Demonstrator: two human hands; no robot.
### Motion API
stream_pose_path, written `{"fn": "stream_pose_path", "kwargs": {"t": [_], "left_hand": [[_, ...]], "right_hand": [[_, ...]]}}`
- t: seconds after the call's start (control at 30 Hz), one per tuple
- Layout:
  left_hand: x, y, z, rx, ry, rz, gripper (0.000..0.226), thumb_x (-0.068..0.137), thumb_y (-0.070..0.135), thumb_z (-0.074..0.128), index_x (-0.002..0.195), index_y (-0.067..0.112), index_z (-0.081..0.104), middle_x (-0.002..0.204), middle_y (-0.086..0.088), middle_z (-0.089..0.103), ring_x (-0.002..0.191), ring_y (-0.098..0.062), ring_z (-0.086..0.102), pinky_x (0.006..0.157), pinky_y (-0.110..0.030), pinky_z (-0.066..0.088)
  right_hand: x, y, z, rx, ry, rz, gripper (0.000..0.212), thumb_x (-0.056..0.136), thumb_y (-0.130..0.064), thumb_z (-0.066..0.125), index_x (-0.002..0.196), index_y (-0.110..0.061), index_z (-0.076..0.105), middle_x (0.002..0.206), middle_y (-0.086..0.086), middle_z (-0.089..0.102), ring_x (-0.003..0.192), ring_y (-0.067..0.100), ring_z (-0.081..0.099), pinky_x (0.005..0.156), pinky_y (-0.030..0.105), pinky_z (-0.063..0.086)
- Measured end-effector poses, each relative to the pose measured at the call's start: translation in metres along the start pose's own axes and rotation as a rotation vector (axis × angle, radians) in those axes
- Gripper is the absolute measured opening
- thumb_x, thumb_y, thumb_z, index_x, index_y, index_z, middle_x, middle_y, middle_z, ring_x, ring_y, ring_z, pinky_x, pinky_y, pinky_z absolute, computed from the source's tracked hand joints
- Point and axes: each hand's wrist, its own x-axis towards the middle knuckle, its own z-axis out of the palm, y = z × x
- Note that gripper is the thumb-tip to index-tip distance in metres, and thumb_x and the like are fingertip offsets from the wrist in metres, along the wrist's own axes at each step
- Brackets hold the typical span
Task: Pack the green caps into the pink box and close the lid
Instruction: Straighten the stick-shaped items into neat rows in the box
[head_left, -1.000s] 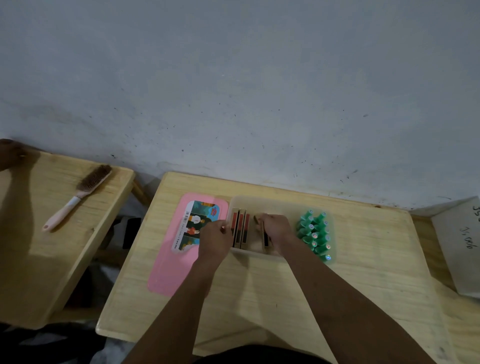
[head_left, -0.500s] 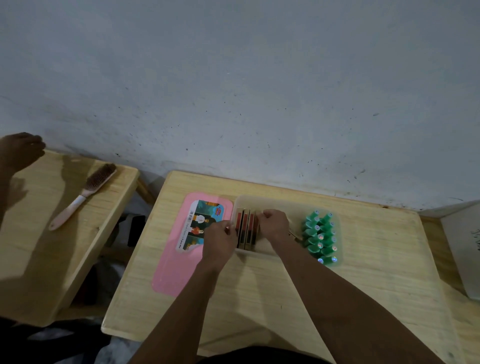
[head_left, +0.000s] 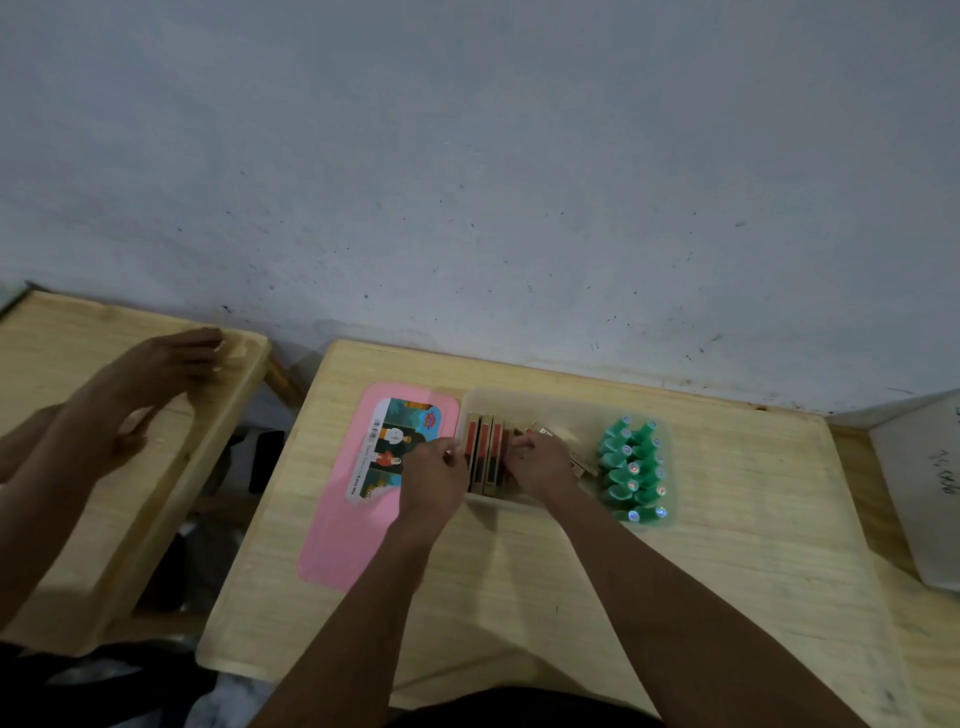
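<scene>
Several green caps (head_left: 631, 470) stand packed in rows at the right end of the translucent box (head_left: 545, 402) on the wooden table. Upright brown-and-red small boxes (head_left: 485, 452) fill the box's left end. My left hand (head_left: 434, 470) is at the box's left wall, fingers curled against the outermost small box. My right hand (head_left: 537, 462) is inside the box, fingers curled on the small boxes from the right. The pink lid (head_left: 343, 530), with a picture label, lies flat on the table left of the box.
Another person's hands (head_left: 171, 358) reach over a second wooden table (head_left: 47, 338) on the left. A white board (head_left: 924, 478) leans at the right edge. The grey wall stands close behind the table (head_left: 727, 545).
My hands have pushed the small boxes together toward the left end of the box. The other person's hands have moved in over the left table, where the brush no longer shows.
</scene>
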Motion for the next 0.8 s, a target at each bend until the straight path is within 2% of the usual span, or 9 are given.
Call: {"fn": "stream_pose_path", "kwargs": {"t": [0.13, 0.23, 0.3, 0.4, 0.53, 0.63, 0.8], "left_hand": [[0.001, -0.002, 0.0, 0.008, 0.007, 0.005, 0.027, 0.095, 0.016, 0.051, 0.116, 0.005, 0.065, 0.106, -0.013, 0.068, 0.091, -0.015, 0.06, 0.074, -0.02, 0.045], [0.001, -0.002, 0.002, 0.006, 0.007, 0.008, 0.028, 0.094, 0.016, 0.052, 0.117, 0.006, 0.065, 0.107, -0.013, 0.069, 0.092, -0.016, 0.062, 0.073, -0.019, 0.044], [0.001, -0.002, 0.002, 0.004, 0.008, 0.01, 0.027, 0.094, 0.014, 0.052, 0.115, 0.004, 0.066, 0.105, -0.014, 0.069, 0.089, -0.015, 0.061, 0.072, -0.02, 0.044], [0.001, -0.002, 0.002, 0.003, 0.008, 0.009, 0.027, 0.094, 0.014, 0.052, 0.115, 0.004, 0.066, 0.105, -0.014, 0.069, 0.089, -0.015, 0.06, 0.072, -0.02, 0.045], [0.002, -0.003, 0.003, 0.011, -0.001, 0.002, 0.028, 0.094, 0.016, 0.052, 0.117, 0.006, 0.065, 0.104, -0.013, 0.068, 0.09, -0.018, 0.064, 0.073, -0.021, 0.047], [0.003, -0.005, 0.005, 0.012, -0.007, -0.001, 0.027, 0.094, 0.016, 0.052, 0.115, 0.007, 0.066, 0.101, -0.012, 0.069, 0.09, -0.021, 0.065, 0.071, -0.021, 0.048], [0.002, -0.004, 0.005, 0.017, -0.009, 0.004, 0.025, 0.094, 0.015, 0.052, 0.111, 0.006, 0.067, 0.098, -0.012, 0.069, 0.085, -0.018, 0.064, 0.068, -0.019, 0.045]], "right_hand": [[-0.001, 0.0, -0.014, -0.105, -0.106, -0.02, 0.023, 0.09, -0.013, 0.055, 0.104, -0.01, 0.073, 0.103, 0.006, 0.069, 0.092, 0.023, 0.064, 0.086, 0.033, 0.051], [-0.005, 0.005, -0.029, -0.276, 0.042, -0.039, 0.025, 0.087, -0.018, 0.055, 0.106, -0.022, 0.071, 0.108, 0.0, 0.068, 0.101, 0.025, 0.065, 0.079, 0.03, 0.049], [-0.009, 0.008, -0.036, -0.452, 0.135, -0.039, 0.024, 0.088, -0.022, 0.056, 0.108, -0.024, 0.068, 0.107, -0.001, 0.066, 0.099, 0.025, 0.065, 0.073, 0.031, 0.045], [-0.011, 0.013, -0.036, -0.623, 0.133, -0.039, 0.024, 0.088, -0.022, 0.054, 0.108, -0.022, 0.067, 0.105, 0.001, 0.065, 0.096, 0.025, 0.066, 0.068, 0.03, 0.041], [-0.01, 0.013, -0.031, -0.693, 0.148, -0.069, 0.025, 0.088, -0.023, 0.056, 0.109, -0.016, 0.067, 0.105, 0.003, 0.065, 0.099, 0.026, 0.064, 0.071, 0.031, 0.045], [-0.01, 0.013, -0.03, -0.749, 0.165, -0.096, 0.027, 0.09, -0.024, 0.057, 0.115, -0.015, 0.063, 0.112, 0.005, 0.059, 0.105, 0.027, 0.058, 0.07, 0.032, 0.04], [-0.009, 0.012, -0.031, -0.808, 0.175, -0.127, 0.023, 0.09, -0.021, 0.056, 0.11, -0.016, 0.065, 0.106, 0.004, 0.062, 0.099, 0.025, 0.061, 0.065, 0.03, 0.039]]}}
